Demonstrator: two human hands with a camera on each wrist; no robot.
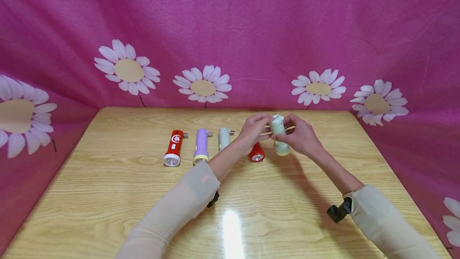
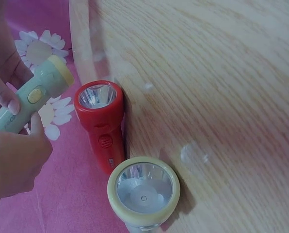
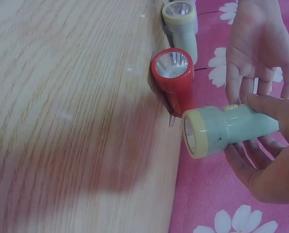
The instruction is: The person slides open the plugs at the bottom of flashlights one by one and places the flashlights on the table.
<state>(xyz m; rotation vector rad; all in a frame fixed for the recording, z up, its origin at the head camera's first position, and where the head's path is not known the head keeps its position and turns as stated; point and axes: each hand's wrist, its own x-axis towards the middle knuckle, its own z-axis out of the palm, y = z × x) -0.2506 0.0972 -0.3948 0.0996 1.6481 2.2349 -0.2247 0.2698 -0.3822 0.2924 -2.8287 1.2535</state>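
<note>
A pale green flashlight (image 1: 279, 131) with a cream rim is held above the table's right half, lens end tilted down. My right hand (image 1: 302, 137) grips its body, thumb on one side and fingers (image 3: 253, 153) beneath. My left hand (image 1: 253, 131) reaches its tail end and pinches there, with the thumb near the yellow switch (image 2: 35, 94). The fingertips at the tail are partly hidden. Just under my left hand lies a red flashlight (image 1: 256, 153), its upper body covered in the head view; metal prongs (image 3: 172, 120) show at its tail.
Left of the hands lie a second pale green flashlight (image 1: 224, 137), a purple one (image 1: 202, 141) and a red one with a white rim (image 1: 176, 145), prongs pointing right. The wooden table (image 1: 118, 203) ends at a pink flowered cloth (image 1: 251, 31).
</note>
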